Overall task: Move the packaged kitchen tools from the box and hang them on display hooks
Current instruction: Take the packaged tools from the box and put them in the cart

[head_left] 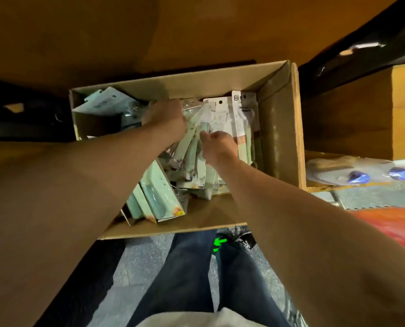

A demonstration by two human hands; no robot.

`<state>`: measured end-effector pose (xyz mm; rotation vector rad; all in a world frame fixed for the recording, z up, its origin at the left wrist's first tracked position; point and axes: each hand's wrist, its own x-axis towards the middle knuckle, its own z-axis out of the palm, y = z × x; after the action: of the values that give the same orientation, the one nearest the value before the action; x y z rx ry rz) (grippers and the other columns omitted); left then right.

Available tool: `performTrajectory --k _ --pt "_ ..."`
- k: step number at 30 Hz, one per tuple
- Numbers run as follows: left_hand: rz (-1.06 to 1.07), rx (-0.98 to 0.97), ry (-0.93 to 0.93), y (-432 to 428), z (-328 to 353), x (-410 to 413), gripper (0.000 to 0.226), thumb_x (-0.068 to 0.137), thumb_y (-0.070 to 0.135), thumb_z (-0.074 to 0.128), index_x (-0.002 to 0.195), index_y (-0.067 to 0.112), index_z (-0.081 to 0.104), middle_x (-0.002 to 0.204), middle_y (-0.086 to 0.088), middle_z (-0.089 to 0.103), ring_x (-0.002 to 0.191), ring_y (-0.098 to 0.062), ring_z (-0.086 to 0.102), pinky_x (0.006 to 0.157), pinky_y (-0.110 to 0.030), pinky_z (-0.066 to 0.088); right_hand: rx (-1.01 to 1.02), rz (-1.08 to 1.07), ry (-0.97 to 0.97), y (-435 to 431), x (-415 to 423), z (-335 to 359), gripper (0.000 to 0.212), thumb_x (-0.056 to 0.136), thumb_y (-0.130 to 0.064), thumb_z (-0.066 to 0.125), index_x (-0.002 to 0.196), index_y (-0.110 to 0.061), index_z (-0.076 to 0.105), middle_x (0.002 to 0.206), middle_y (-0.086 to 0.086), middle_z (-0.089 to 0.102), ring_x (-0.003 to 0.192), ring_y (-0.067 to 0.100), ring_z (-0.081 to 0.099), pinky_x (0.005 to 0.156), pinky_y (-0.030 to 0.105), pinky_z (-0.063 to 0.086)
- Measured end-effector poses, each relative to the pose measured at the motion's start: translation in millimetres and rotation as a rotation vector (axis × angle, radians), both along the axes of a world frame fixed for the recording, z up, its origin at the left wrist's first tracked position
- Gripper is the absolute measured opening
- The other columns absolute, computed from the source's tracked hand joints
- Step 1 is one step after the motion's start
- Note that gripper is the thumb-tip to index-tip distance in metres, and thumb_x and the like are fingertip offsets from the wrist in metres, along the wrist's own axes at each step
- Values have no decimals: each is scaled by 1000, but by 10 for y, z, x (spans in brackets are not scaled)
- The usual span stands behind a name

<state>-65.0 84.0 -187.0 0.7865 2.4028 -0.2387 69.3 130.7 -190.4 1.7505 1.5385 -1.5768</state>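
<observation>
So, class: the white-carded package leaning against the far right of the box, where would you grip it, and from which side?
Probably by the top edge of the white-carded package, pinched from above. It stands nearly upright with its hang-hole end uppermost and clear, while its lower part is wedged among other packages in the cardboard box.

Box (279, 128): matt brown corrugated cardboard. Packaged tools (159, 197): glossy clear plastic, pale-green backing, probably card. Trousers (192, 267): denim.
</observation>
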Motion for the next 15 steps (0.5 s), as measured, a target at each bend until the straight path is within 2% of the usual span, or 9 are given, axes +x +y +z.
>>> performTrajectory --k 3,6,8,11,13,15 --pt "-25 -60 4 33 4 -16 28 96 40 68 110 16 67 114 -11 67 103 -34 67 82 -49 60 -56 -52 17 -52 -60 -65 28 95 -47 70 95 -19 67 83 2 76 81 20 76 82 44 64" --pt "-20 -110 -9 101 81 26 58 96 41 69 140 10 50 140 -15 53 122 -39 59 92 -50 56 -94 -86 19 -57 -83 -70 27 92 -47 74 91 -21 67 87 4 75 85 22 76 84 45 64" --pt "-2 -131 -39 109 122 43 75 91 47 74 147 10 41 147 -14 46 128 -39 56 93 -48 53 -104 -82 28 -71 -97 -56 30 90 -48 77 100 -20 69 91 5 75 87 23 75 85 45 64" --pt "-17 -106 -77 99 135 11 81 86 49 80 145 9 43 148 -15 44 128 -39 56 91 -45 53 -4 -158 32 -151 -111 -21 42 82 -47 84 106 -26 57 96 0 72 75 19 70 71 40 64" --pt "-5 -62 -100 86 128 -22 74 83 48 83 137 9 50 139 -14 52 122 -38 60 85 -42 52 55 -164 39 -211 -129 -28 30 84 -43 82 95 -25 60 83 -2 71 67 19 68 59 34 59" --pt "17 -33 -124 81 146 -31 66 80 49 84 125 9 57 129 -13 59 113 -36 64 77 -39 50 34 -134 40 -255 -163 -10 22 90 -39 76 83 -23 63 68 -5 69 61 15 66 61 32 59"
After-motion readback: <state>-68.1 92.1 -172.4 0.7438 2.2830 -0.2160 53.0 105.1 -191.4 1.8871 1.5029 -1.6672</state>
